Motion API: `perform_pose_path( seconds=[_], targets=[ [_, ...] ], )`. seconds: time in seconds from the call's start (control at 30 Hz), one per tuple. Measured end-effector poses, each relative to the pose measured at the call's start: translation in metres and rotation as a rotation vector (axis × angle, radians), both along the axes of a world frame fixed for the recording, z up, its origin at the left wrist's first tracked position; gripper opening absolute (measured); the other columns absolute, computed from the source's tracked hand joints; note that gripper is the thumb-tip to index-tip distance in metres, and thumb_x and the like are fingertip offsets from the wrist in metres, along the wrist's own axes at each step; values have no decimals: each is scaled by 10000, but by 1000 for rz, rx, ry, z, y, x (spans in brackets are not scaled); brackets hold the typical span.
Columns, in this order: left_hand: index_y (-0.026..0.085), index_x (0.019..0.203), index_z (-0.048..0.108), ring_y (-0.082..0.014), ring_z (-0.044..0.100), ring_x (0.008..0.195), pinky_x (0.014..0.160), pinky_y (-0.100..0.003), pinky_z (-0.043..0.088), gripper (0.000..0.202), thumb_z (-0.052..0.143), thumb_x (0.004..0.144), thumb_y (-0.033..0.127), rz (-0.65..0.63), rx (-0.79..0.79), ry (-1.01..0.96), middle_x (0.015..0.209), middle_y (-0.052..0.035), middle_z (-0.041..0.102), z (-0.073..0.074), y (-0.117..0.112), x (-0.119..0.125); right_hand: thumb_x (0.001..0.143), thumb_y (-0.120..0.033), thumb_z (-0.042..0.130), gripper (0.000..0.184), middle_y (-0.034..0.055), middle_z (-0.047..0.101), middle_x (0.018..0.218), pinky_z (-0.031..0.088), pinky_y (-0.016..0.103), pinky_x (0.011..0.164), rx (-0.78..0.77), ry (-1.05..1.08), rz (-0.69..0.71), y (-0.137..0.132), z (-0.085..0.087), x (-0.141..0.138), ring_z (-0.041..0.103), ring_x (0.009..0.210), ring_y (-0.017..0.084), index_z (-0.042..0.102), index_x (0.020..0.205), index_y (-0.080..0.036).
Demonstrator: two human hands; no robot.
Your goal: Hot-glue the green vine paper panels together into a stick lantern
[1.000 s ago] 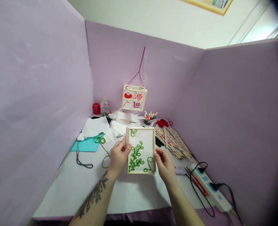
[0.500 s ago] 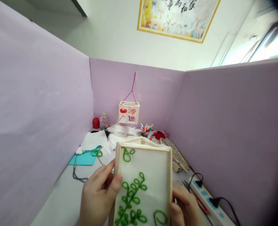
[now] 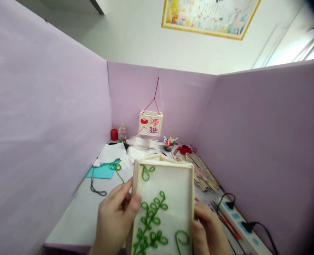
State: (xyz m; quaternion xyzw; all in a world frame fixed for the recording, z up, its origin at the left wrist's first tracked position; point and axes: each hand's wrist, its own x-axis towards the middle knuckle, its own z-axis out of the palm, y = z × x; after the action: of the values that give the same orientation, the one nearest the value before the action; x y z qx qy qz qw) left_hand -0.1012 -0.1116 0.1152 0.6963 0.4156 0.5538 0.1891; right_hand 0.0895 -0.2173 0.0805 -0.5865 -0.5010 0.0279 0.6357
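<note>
Between my two hands is a wooden-framed paper lantern, held upright close to me. Green yarn looped into leaves and stems decorates the white panel that faces me. My left hand grips the left edge, thumb on the front side and fingers behind. My right hand is closed on the lower right edge, with some of its fingers hidden behind the frame. The lantern's bottom end runs out of view.
A smaller lantern hangs by a purple cord at the back. Green yarn lies on a turquoise sheet at left. Wooden sticks, a power strip and a jar of coloured beads stand around. Purple partitions enclose the table.
The view has shifted slightly, showing more of the table's front edge. Both hands keep their hold on the lantern, which has hardly moved.
</note>
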Motion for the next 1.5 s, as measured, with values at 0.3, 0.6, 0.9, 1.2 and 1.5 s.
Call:
perform_pose_path(
  seconds=[0.3, 0.6, 0.9, 1.2, 1.5],
  targets=[
    [169, 1126, 735, -132, 566, 554, 536, -240, 493, 391, 615, 847, 415, -96, -229, 56, 642, 5, 592, -40, 34, 25, 881, -533, 527, 350, 22, 617, 651, 438, 286, 516, -370, 24, 43, 47, -38, 33, 562, 576, 188, 612, 790, -206],
    [156, 1002, 719, -142, 607, 610, 592, -256, 512, 318, 542, 905, 403, -111, -266, 107, 759, -39, 670, -72, 47, 25, 871, -536, 483, 346, 6, 583, 618, 399, 305, 545, -451, -29, -43, 59, -64, 26, 535, 568, 189, 550, 746, -220],
    [196, 1262, 628, -349, 391, 1346, 1095, -549, 368, 423, 508, 946, 450, 131, 238, 349, 1418, -173, 422, -79, 44, 22, 848, -538, 502, 333, 9, 586, 622, 405, 301, 538, -465, 17, -19, 63, -62, 23, 534, 571, 192, 549, 742, -225],
    [202, 1258, 574, -231, 521, 1225, 1066, -448, 420, 337, 406, 967, 230, -111, 126, 226, 1221, -104, 635, -35, 86, 15, 846, -528, 511, 326, 2, 578, 612, 403, 291, 536, -475, -9, 31, 60, -58, 23, 532, 562, 184, 556, 749, -220],
    [229, 1088, 661, -209, 625, 983, 887, -348, 497, 302, 435, 895, 179, -756, -43, 744, 1002, -60, 704, 28, 123, 18, 861, -509, 516, 321, 3, 578, 639, 410, 294, 555, -494, 24, 79, 51, -64, 32, 530, 584, 180, 574, 775, -205]
  ],
)
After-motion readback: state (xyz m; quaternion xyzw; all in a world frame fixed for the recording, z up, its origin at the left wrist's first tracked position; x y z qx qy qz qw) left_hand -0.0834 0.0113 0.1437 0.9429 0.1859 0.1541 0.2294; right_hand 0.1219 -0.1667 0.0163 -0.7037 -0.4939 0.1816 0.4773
